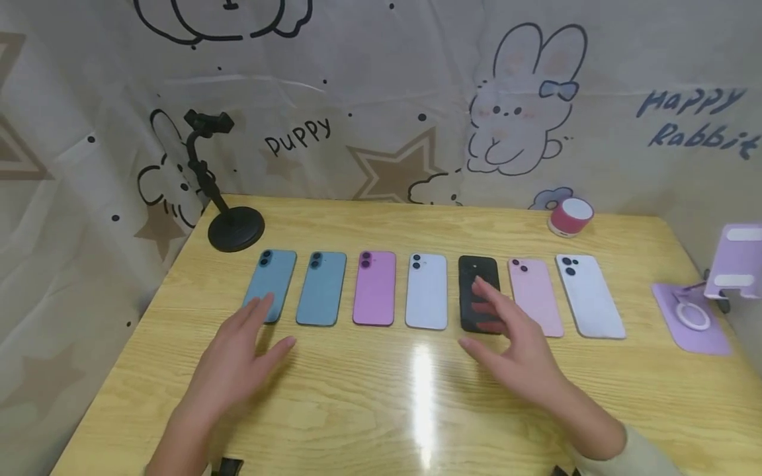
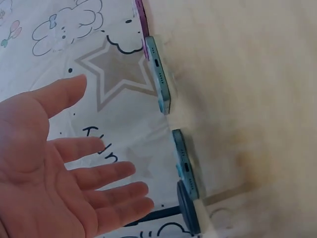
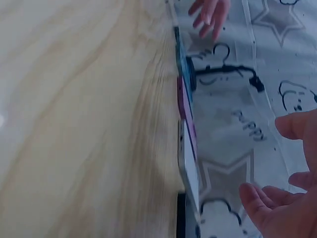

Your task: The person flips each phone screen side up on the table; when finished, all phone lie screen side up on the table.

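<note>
And seven phones (image 1: 426, 294) are neatly lined up, none lifted! Left hand (image 1: 233, 354) and right hand (image 1: 520, 354) are held spread, nothing gripped; what's left can't be judged.

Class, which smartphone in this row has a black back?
The black smartphone, fifth from the left in the head view, between the pale smartphone and the pink smartphone; the others are blue, purple, pink or whitish.
</note>
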The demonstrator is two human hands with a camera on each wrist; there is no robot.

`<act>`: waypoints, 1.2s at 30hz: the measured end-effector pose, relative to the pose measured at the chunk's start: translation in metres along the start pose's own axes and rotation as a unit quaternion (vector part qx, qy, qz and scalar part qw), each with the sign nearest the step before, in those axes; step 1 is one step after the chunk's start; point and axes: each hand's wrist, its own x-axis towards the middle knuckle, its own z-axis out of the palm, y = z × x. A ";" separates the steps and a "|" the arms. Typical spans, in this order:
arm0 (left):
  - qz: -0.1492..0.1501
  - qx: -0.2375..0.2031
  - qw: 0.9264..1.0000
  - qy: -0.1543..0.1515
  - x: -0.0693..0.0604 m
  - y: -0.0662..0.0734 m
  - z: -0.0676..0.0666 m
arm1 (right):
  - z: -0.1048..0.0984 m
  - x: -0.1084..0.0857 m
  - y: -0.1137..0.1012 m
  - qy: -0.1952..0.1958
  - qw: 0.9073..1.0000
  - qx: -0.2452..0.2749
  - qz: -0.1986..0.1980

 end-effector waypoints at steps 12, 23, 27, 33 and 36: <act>-0.017 -0.079 0.997 0.021 0.037 -0.013 -0.023 | 0.064 0.067 -0.026 -0.073 0.974 0.207 0.050; -0.090 -0.078 0.993 -0.013 0.065 -0.029 -0.030 | 0.122 0.121 -0.046 -0.144 0.939 0.290 0.114; -0.117 -0.074 0.990 -0.032 0.076 -0.032 -0.028 | 0.145 0.135 -0.054 -0.170 0.928 0.302 0.141; -0.182 -0.064 0.980 -0.045 0.087 -0.042 -0.022 | 0.187 0.147 -0.071 -0.184 0.908 0.316 0.205; -0.194 -0.056 0.979 -0.043 0.088 -0.046 -0.020 | 0.208 0.151 -0.075 -0.178 0.901 0.320 0.232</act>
